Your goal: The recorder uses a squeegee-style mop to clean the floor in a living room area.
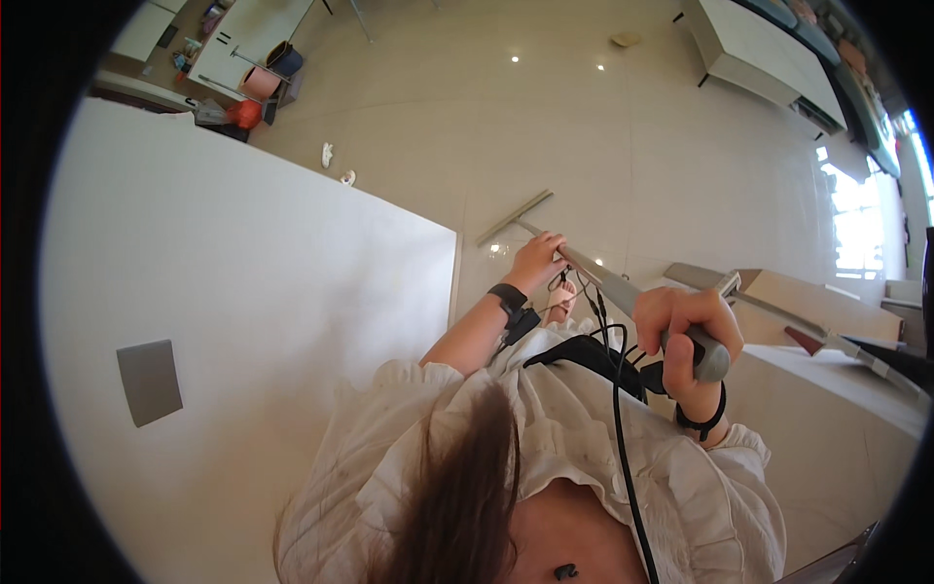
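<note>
A grey pole tool [598,274] with a flat squeegee-like head [516,215] at its far end slopes down across the tiled floor. My left hand [540,259] is closed round the middle of the pole. Lower and to the right, my right hand [686,326] grips the grey handle at its near end. Black cables hang between my hands and over my clothing. A sandalled foot [559,302] shows below the pole.
A white wall [243,253] with a grey plate [149,382] fills the left. Buckets [261,83], a red object [243,114] and white shoes [327,154] lie beyond its corner. A low cabinet [764,58] is at upper right. Another long tool [822,336] lies beside me at right.
</note>
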The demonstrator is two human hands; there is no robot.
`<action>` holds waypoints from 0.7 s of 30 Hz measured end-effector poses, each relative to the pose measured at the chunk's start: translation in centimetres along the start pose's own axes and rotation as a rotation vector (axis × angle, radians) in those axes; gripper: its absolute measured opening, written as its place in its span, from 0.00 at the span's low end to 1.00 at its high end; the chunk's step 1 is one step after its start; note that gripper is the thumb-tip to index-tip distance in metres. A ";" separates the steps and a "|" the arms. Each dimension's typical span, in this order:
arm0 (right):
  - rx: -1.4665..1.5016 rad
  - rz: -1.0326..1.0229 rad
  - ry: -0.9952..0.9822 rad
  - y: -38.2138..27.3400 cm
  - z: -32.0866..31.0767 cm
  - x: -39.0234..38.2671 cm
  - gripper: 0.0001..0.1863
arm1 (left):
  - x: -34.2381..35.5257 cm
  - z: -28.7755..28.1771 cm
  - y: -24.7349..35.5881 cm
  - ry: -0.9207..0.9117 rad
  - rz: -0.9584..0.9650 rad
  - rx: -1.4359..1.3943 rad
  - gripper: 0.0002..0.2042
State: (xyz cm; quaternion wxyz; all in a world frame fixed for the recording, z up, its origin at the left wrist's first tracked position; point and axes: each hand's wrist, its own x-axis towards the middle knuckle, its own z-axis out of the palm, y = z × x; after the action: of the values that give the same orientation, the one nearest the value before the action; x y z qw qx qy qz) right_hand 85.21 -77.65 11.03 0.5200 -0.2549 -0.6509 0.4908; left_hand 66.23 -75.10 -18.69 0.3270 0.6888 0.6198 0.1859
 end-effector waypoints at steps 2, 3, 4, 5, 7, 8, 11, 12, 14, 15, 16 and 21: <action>-0.038 0.002 -0.012 -1.2 1.5 -2.0 0.11 | -2.3 0.4 -0.4 0.050 0.054 -0.072 0.18; -0.057 -0.004 -0.029 -1.8 2.4 -3.0 0.10 | -3.6 0.5 -0.6 0.042 0.059 -0.077 0.18; -0.066 -0.001 -0.025 -2.4 3.5 -4.1 0.10 | -4.8 0.5 -0.8 0.046 0.090 -0.086 0.18; -0.090 -0.006 -0.013 -3.1 4.4 -5.2 0.10 | -5.9 0.5 -0.9 0.052 0.122 -0.093 0.17; -0.127 -0.008 -0.004 -4.3 6.4 -7.4 0.11 | -8.2 0.4 -0.9 0.053 0.150 -0.101 0.17; -0.110 -0.010 -0.008 -4.8 7.3 -8.4 0.12 | -9.3 0.3 -0.9 0.056 0.170 -0.103 0.16; -0.138 0.011 -0.032 -6.6 9.6 -11.0 0.17 | -12.3 0.1 -0.6 0.001 0.109 -0.093 0.14; -0.167 0.020 -0.044 -7.4 9.9 -11.7 0.20 | -13.1 0.2 -0.2 -0.006 0.108 -0.113 0.14; -0.205 0.031 -0.059 -8.6 11.2 -12.9 0.22 | -15.1 0.1 -0.3 0.047 0.184 -0.107 0.12; -0.227 0.031 -0.070 -9.1 11.9 -13.3 0.24 | -16.0 0.0 -0.2 0.054 0.185 -0.137 0.12; -0.232 0.029 -0.079 -9.6 12.4 -13.7 0.24 | -17.1 0.2 0.0 0.052 0.196 -0.121 0.12; -0.218 0.063 -0.016 -12.4 13.1 -16.0 0.30 | -20.7 2.7 1.2 0.055 0.233 -0.127 0.09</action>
State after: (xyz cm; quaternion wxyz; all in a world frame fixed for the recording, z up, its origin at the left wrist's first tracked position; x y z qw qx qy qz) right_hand 80.53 -100.91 15.71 0.4682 -0.3264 -0.6964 0.4350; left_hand 65.55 -95.94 -16.72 0.3292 0.7287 0.5310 0.2804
